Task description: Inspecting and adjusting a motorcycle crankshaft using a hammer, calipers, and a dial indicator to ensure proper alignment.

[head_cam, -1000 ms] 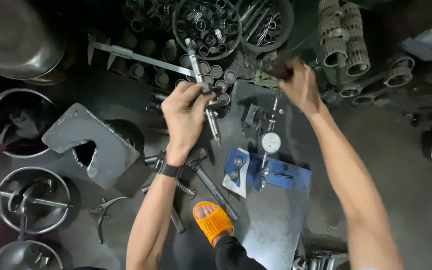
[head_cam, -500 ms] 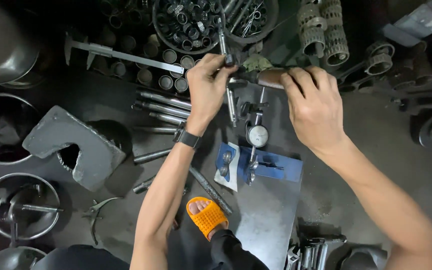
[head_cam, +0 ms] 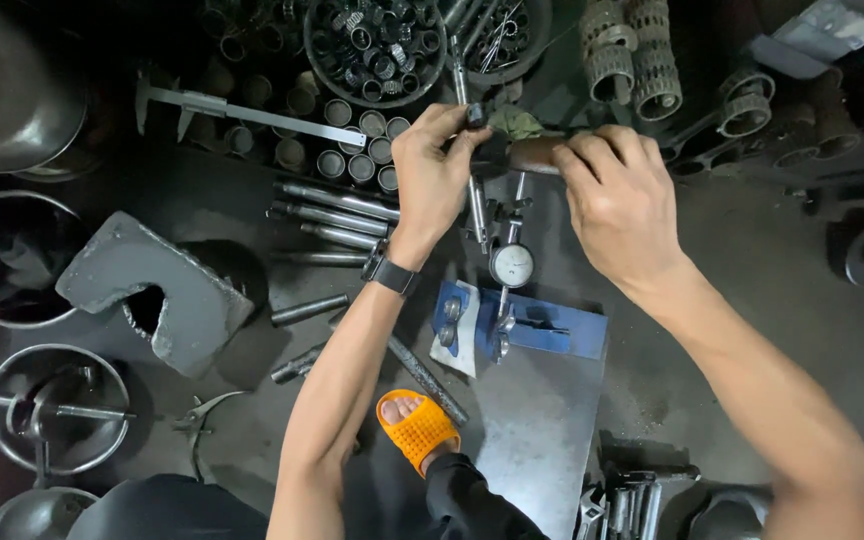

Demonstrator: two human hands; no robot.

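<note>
1. Steel bowls (head_cam: 12, 255) sit along the far left edge of a dark workshop floor, beside a grey metal block (head_cam: 152, 295).
2. Above the block lies a long caliper (head_cam: 252, 112), with rows of small metal rings (head_cam: 357, 165) just past it.
3. Several steel rods (head_cam: 337, 215) lie side by side near the left hand.
4. Left hand (head_cam: 434, 170), a watch on its wrist, pinches its fingers together around one end of a short dark cylinder (head_cam: 527, 153), top centre.
5. Below the cylinder, a dial gauge (head_cam: 512, 265) stands on a blue base (head_cam: 552, 330) on a metal plate (head_cam: 537, 440).
6. An orange sandal (head_cam: 417, 430) shows just left of the plate.
7. Right hand (head_cam: 617, 205) closes its fingers over the cylinder's other end.
8. Toothed gears (head_cam: 632, 55) stand at the upper right.
</note>
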